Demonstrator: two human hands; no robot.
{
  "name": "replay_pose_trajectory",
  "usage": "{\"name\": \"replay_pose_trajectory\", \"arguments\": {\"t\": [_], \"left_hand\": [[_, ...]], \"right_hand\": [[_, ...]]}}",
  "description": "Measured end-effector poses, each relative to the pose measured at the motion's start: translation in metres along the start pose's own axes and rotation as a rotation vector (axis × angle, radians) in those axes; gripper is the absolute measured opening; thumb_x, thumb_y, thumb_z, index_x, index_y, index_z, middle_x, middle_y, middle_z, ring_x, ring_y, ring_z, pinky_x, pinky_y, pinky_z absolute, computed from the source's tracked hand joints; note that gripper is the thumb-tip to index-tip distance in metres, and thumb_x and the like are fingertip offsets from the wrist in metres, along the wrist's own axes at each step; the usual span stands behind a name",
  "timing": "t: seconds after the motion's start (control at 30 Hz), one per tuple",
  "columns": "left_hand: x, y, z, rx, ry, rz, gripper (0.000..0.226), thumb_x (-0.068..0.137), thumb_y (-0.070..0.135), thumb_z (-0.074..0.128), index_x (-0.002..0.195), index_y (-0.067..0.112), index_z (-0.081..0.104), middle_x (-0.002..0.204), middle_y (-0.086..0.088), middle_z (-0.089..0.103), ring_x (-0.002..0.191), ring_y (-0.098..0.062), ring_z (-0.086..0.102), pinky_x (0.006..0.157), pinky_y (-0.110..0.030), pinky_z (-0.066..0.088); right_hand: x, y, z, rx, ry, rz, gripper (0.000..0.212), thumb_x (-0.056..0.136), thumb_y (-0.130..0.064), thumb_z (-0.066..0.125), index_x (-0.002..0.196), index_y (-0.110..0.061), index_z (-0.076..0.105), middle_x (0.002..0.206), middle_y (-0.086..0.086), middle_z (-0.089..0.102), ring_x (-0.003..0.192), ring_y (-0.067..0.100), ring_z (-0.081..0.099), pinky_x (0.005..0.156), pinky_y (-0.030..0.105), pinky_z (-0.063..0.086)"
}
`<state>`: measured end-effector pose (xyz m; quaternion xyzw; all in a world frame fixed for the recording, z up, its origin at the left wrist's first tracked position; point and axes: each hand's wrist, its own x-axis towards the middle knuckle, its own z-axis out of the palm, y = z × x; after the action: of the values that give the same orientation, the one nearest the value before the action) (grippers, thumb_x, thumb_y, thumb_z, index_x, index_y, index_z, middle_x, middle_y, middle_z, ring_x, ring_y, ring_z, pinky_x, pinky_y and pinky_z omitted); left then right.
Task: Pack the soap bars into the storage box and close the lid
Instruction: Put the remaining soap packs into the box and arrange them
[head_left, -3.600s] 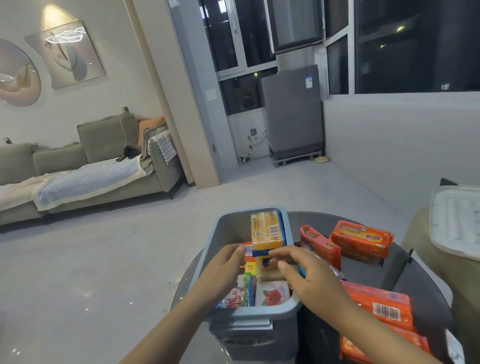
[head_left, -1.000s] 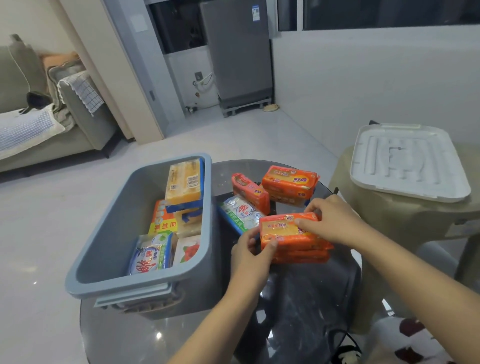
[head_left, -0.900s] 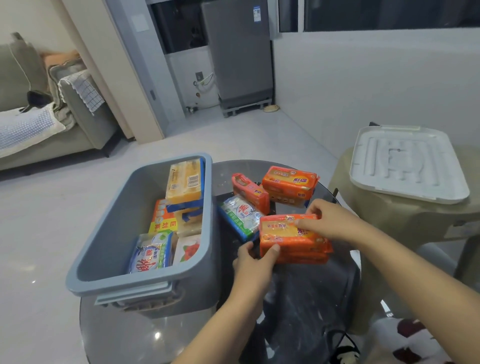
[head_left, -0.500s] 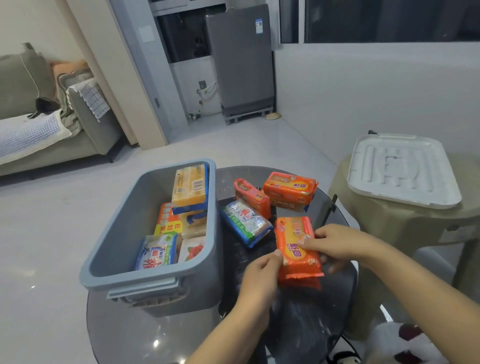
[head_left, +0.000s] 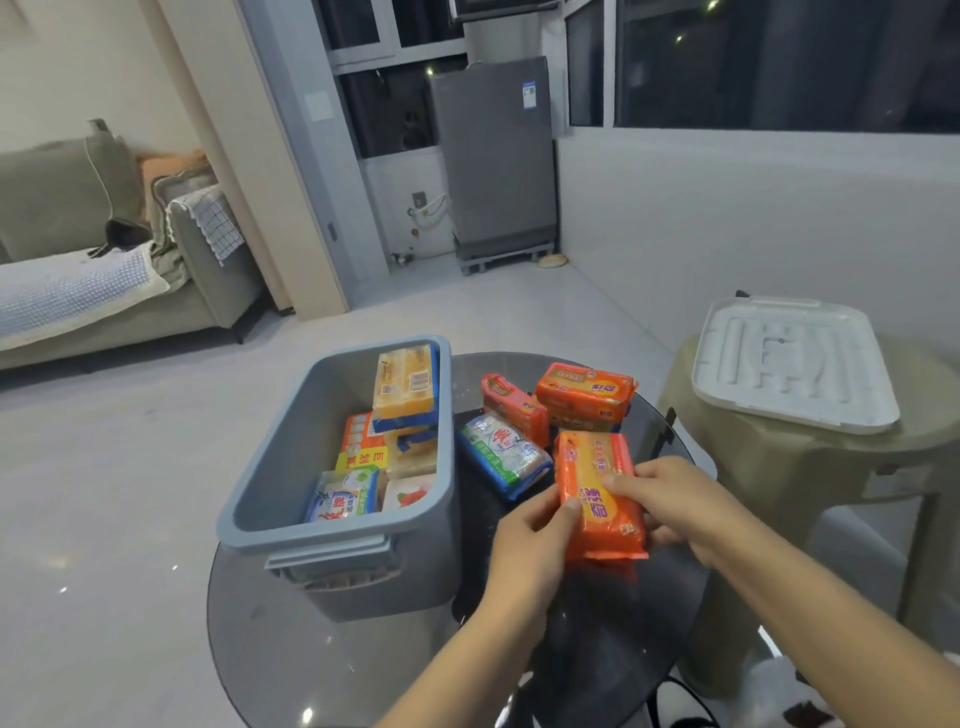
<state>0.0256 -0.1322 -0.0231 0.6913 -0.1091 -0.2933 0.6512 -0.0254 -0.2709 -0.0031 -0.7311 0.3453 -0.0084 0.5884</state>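
An orange soap pack (head_left: 597, 493) is held just above the glass table, lengthwise toward me. My left hand (head_left: 530, 535) pinches its left edge and my right hand (head_left: 670, 504) grips its right side. The grey storage box (head_left: 291, 452) stands open on the left of the table with several wrapped soap bars (head_left: 405, 389) inside. Beyond my hands lie a blue-and-white soap pack (head_left: 501, 452), a pink-red pack (head_left: 511, 408) and another orange pack (head_left: 584, 397). The white lid (head_left: 795, 364) rests on a beige stool at the right.
The round dark glass table (head_left: 311, 649) is small, and the box reaches its left rim. The beige plastic stool (head_left: 779, 478) stands close on the right. A sofa (head_left: 104, 270) and a grey appliance (head_left: 493, 156) stand far off across open floor.
Both hands took the orange pack off the one under it and turned it lengthwise, drawing it nearer to me. The view has tilted up a little.
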Motion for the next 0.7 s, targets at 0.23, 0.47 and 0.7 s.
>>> {"name": "replay_pose_trajectory", "arguments": {"t": [0.23, 0.47, 0.7], "left_hand": [[-0.027, 0.047, -0.021, 0.024, 0.001, 0.270, 0.047, 0.082, 0.036, 0.068, 0.127, 0.025, 0.061, 0.119, 0.002, 0.069, 0.103, -0.014, 0.069, 0.088, -0.032, 0.058], [-0.041, 0.092, -0.068, -0.014, 0.060, 0.389, 0.037, 0.077, 0.029, 0.072, 0.113, 0.023, 0.068, 0.097, 0.008, 0.077, 0.090, -0.006, 0.072, 0.066, -0.014, 0.056], [-0.036, 0.109, -0.130, 0.071, 0.218, 0.365, 0.019, 0.083, 0.031, 0.068, 0.102, 0.032, 0.069, 0.092, 0.012, 0.076, 0.082, -0.006, 0.073, 0.056, -0.011, 0.054]], "right_hand": [[-0.039, -0.038, -0.005, 0.131, 0.016, -0.284, 0.030, 0.087, -0.032, 0.060, 0.110, -0.014, 0.064, 0.091, 0.005, 0.075, 0.079, 0.020, 0.073, 0.073, 0.041, 0.060], [-0.053, -0.095, 0.021, 0.153, -0.073, -0.431, 0.029, 0.082, -0.030, 0.066, 0.108, -0.015, 0.065, 0.089, 0.006, 0.076, 0.077, 0.020, 0.074, 0.070, 0.040, 0.060], [-0.034, -0.136, 0.076, 0.139, -0.187, -0.421, 0.021, 0.083, -0.028, 0.065, 0.101, -0.017, 0.062, 0.091, 0.006, 0.075, 0.075, 0.018, 0.073, 0.061, 0.030, 0.060]]}}
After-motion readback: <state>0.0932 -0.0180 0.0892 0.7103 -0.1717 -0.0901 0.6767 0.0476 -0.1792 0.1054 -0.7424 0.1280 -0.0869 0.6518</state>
